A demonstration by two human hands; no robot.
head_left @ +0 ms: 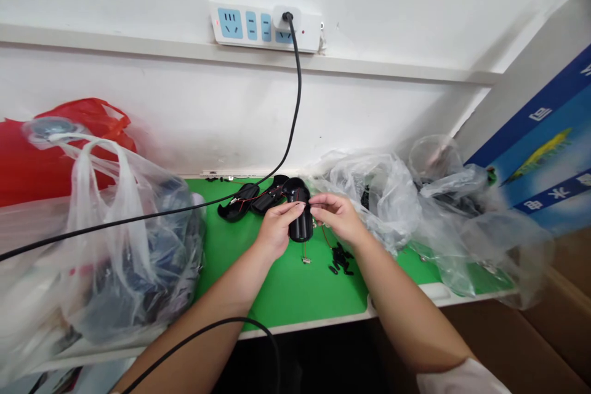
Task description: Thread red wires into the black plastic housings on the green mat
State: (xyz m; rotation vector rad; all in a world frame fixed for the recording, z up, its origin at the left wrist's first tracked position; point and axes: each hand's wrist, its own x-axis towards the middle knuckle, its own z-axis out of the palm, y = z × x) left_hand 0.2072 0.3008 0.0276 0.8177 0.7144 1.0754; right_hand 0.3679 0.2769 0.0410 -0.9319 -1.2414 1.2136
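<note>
Left hand [277,229] wraps the side of an upright black plastic housing [301,226]; right hand [335,217] is closed narrow, its fingertips [314,208] at the housing's upper part. Housing sits over the green bench top [295,295], base contact cannot be told. Two black shell halves [237,203] lie just behind the left hand. A thin red wire [325,237] hangs beside the right hand; a small connector [305,260] and loose black pieces [340,260] lie just below. Clear plastic bags [124,246] crowd the left bench edge, more bags [369,197] the right. Open green room remains in front, up to the white front edge [305,327]. Black cable [295,80] runs down the wall, then across the left bag.
</note>
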